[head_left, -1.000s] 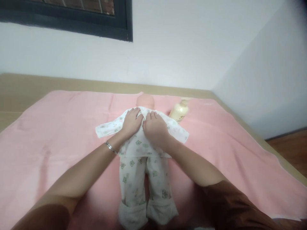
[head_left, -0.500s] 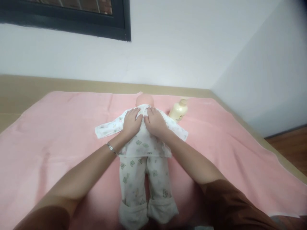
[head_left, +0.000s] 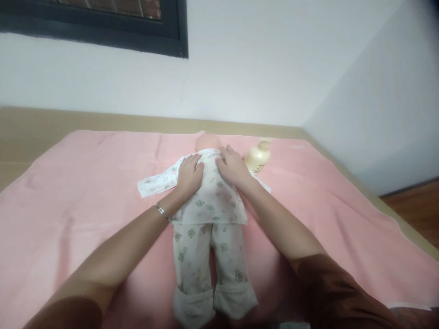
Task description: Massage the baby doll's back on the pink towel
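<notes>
A baby doll in a white printed top and trousers lies stretched out, its bare head pointing away from me. On the left side of its upper body my left hand rests with the palm down and fingers apart. My right hand lies over the doll's right shoulder, fingers spread and holding nothing. The doll's left sleeve reaches out sideways, while my right hand and forearm hide most of the other sleeve. Just beyond my right hand stands a cream pump bottle.
A pink cloth with some creases lies under the doll and bottle. Past it runs a tan surface edge against the white wall. A dark window frame is at the upper left.
My right hand has slid outward to the right, from the middle of the doll's upper back to its shoulder. My left hand has stayed almost in place.
</notes>
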The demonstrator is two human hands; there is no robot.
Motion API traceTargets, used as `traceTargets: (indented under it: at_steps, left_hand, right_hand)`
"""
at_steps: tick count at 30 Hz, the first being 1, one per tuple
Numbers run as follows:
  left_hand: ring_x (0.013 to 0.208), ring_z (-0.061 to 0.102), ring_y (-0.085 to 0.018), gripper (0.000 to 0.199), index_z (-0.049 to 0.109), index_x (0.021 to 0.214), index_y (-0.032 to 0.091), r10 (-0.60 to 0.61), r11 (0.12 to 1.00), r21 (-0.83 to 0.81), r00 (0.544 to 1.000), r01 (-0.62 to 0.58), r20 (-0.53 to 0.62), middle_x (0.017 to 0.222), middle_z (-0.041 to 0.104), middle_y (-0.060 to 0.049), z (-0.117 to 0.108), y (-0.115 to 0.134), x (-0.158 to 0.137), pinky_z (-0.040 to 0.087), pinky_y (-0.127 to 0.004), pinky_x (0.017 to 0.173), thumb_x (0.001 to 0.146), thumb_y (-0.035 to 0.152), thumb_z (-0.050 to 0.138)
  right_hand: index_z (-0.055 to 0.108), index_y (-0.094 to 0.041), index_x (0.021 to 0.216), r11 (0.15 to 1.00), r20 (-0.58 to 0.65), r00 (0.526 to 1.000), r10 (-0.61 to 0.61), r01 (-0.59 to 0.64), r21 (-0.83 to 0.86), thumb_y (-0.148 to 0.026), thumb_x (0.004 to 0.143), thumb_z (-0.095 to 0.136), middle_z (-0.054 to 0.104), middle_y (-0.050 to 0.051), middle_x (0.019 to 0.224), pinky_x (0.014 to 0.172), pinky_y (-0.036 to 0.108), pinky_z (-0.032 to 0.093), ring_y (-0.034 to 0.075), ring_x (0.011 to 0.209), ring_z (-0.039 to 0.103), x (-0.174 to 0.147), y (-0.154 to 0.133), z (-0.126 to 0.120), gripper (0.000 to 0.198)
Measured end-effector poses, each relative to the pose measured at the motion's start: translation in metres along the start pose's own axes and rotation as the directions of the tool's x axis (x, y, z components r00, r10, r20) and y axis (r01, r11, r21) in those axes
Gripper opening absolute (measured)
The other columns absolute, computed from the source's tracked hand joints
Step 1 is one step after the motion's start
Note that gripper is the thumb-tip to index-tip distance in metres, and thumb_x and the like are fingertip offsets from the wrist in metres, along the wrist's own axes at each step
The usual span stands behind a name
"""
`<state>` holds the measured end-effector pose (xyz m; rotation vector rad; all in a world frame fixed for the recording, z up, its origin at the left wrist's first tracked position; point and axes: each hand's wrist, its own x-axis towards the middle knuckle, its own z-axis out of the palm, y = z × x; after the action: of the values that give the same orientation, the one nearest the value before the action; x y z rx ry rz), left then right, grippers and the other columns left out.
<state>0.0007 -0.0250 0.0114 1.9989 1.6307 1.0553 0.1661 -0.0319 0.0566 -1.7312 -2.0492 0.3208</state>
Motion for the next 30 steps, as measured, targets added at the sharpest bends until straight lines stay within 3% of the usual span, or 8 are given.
traceTargets:
  at_steps: [4,9,13,17,22,24,30]
  left_hand:
    - [0.136,0.053,-0.026,0.047,0.064,0.131,0.015,-0.001,1.0,-0.015,1.0,0.0,-0.02,0.142,0.063,-0.01,0.001,-0.001,0.0,0.037,-0.045,0.122,0.092,0.03,0.041]
    - [0.127,0.058,-0.024,0.046,0.067,0.126,0.014,0.077,0.996,-0.035,0.997,-0.078,-0.023,0.134,0.067,-0.011,0.001,-0.002,0.0,0.039,-0.045,0.119,0.095,0.028,0.036]
    - [0.127,0.057,-0.025,0.046,0.066,0.127,0.014,0.068,0.997,-0.037,0.997,-0.07,-0.032,0.135,0.066,-0.012,0.001,-0.003,0.0,0.04,-0.044,0.118,0.095,0.028,0.035]
    - [0.125,0.058,-0.025,0.046,0.066,0.126,0.013,0.061,0.997,-0.041,0.997,-0.063,-0.043,0.133,0.067,-0.012,0.001,-0.003,-0.001,0.041,-0.043,0.116,0.095,0.029,0.036]
    - [0.126,0.058,-0.024,0.046,0.066,0.125,0.013,0.083,0.995,-0.047,0.996,-0.085,-0.035,0.135,0.067,-0.012,0.002,-0.004,0.0,0.038,-0.043,0.119,0.097,0.029,0.034]
    - [0.126,0.058,-0.024,0.046,0.066,0.125,0.014,0.081,0.996,-0.046,0.996,-0.082,-0.029,0.135,0.067,-0.012,0.002,-0.005,0.0,0.037,-0.044,0.12,0.097,0.029,0.033]
    - [0.127,0.057,-0.026,0.045,0.065,0.127,0.014,0.058,0.996,-0.07,0.997,-0.061,-0.045,0.134,0.067,-0.012,0.003,-0.006,0.0,0.041,-0.046,0.117,0.094,0.029,0.039]
  right_hand:
    - [0.039,-0.005,0.152,0.989,-0.127,0.981,-0.149,0.151,0.002,-0.025,0.097,0.032,0.033,0.02,0.164,0.128,0.058,0.015,0.029,0.157,0.025,-0.01,-0.011,0.008,0.059]
    - [0.049,-0.004,0.147,0.96,-0.011,0.961,-0.276,0.275,-0.056,-0.015,0.093,0.032,0.042,0.018,0.16,0.128,0.053,0.022,0.029,0.153,0.034,-0.019,-0.018,0.03,0.058]
    - [0.052,-0.006,0.146,0.954,-0.069,0.951,-0.301,0.3,-0.023,-0.015,0.093,0.03,0.045,0.015,0.159,0.127,0.047,0.028,0.026,0.151,0.037,-0.026,-0.023,0.017,0.058]
    - [0.045,-0.011,0.152,0.96,-0.182,0.944,-0.275,0.28,0.001,-0.019,0.095,0.029,0.038,0.011,0.163,0.127,0.051,0.028,0.026,0.157,0.026,-0.028,-0.027,0.007,0.059]
    - [0.046,-0.007,0.15,0.965,0.017,0.969,-0.248,0.249,-0.089,-0.025,0.099,0.033,0.038,0.018,0.162,0.125,0.058,0.026,0.034,0.154,0.028,-0.021,-0.02,0.026,0.056]
    - [0.045,-0.006,0.151,0.968,0.044,0.972,-0.233,0.236,-0.091,-0.026,0.099,0.035,0.035,0.019,0.164,0.125,0.057,0.027,0.035,0.154,0.029,-0.021,-0.02,0.027,0.056]
    - [0.04,-0.007,0.153,0.954,-0.211,0.932,-0.294,0.299,-0.006,-0.026,0.098,0.036,0.027,0.016,0.167,0.127,0.052,0.026,0.031,0.158,0.02,-0.025,-0.021,0.02,0.059]
